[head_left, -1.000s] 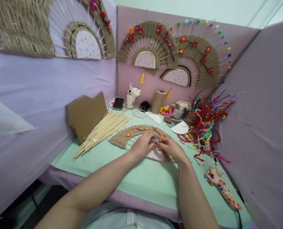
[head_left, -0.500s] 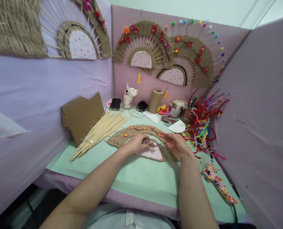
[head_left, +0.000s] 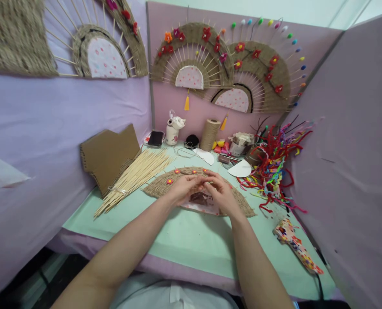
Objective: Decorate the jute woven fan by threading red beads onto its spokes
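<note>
Left hand (head_left: 186, 189) and right hand (head_left: 221, 194) met at the centre of the frame, fingers bent and fingertips drawn together; whether they pinched something small between them could not be told. Just below them in the picture, a brown bundle (head_left: 201, 198), shiny as if in clear wrap, showed over the spotted half circle (head_left: 210, 210) of a woven fan (head_left: 157, 187). That fan lay on the counter (head_left: 184, 242) at mid-frame, its curved band dotted with small flowers (head_left: 169, 181). The step in hand seemed to be fingerwork on the bundle, perhaps on its wrapping, above the fan. To judge by this, the next move called for a light, exact touch that left the flowers undisturbed. Thin sticks (head_left: 134, 178) lay left of centre, pipe cleaners (head_left: 276, 165) spilled at centre right, and a patterned glue gun (head_left: 297, 246) rested toward the lower right.
</note>
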